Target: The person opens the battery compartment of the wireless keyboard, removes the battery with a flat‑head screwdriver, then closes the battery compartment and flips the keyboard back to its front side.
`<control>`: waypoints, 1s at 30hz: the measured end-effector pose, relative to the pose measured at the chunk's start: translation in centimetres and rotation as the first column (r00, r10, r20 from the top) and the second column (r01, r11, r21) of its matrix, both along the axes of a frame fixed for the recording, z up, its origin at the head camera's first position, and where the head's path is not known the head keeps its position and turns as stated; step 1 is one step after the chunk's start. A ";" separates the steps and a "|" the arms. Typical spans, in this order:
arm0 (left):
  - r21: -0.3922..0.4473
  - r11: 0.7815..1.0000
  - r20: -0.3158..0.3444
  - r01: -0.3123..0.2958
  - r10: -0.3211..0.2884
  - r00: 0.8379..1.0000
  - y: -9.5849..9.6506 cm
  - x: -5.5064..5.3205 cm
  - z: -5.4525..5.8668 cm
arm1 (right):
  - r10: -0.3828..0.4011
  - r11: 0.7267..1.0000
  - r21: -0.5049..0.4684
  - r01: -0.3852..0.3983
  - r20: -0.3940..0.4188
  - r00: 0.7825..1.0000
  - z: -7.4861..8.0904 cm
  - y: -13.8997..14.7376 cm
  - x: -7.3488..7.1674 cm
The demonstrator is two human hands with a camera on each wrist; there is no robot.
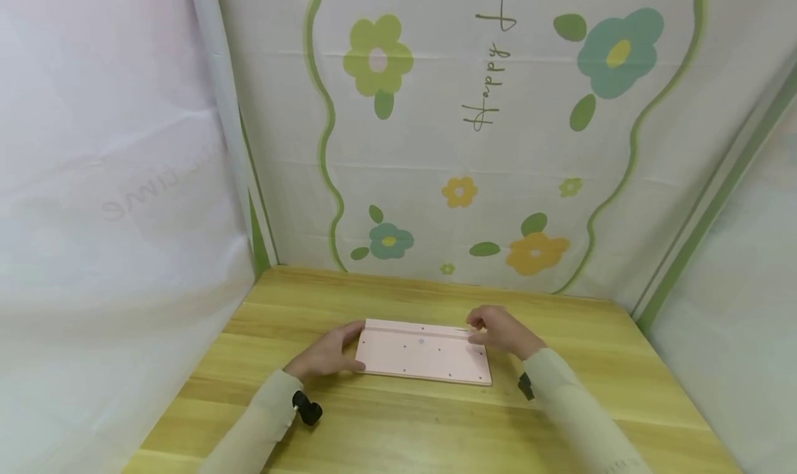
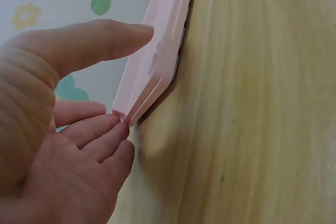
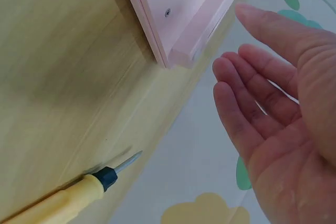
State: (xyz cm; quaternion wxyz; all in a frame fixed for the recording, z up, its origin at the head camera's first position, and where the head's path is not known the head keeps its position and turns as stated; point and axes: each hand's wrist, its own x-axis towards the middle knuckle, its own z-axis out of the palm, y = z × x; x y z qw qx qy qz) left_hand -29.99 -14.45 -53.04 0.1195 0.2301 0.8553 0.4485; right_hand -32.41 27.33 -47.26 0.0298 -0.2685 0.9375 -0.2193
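Note:
A pale pink rectangular board (image 1: 423,356) with small screws across its face and a raised strip along its far edge lies on the table. My left hand (image 1: 326,353) is at its left end, fingertips touching the far corner. In the left wrist view, the thumb (image 2: 105,40) stretches straight across that end. My right hand (image 1: 501,330) is over the board's far right corner in the head view. The right wrist view shows its fingers (image 3: 252,98) loosely bent beside the strip's end, with nothing held.
A screwdriver (image 3: 63,200) with a yellow handle and black collar lies on the table near the right hand. The wood-grain table (image 1: 398,425) is bounded by a flowered curtain (image 1: 461,149) at the back and pale sheets (image 1: 106,252) at the sides.

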 end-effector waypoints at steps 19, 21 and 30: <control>0.006 1.000 0.014 -0.014 0.014 1.000 0.0 0.0 -0.4 | 0.040 0.997 0.067 -0.038 -0.026 0.999 -1.2 -1.3 -2.0; 0.004 1.000 0.015 -0.014 0.014 1.000 0.0 0.0 -0.3 | 0.035 0.996 0.079 -0.034 -0.022 0.999 -1.3 -1.4 -2.2; 0.003 1.000 0.024 -0.010 0.009 1.000 0.0 0.0 -0.3 | -0.005 0.985 0.170 -0.010 0.087 0.996 0.4 -2.5 -3.1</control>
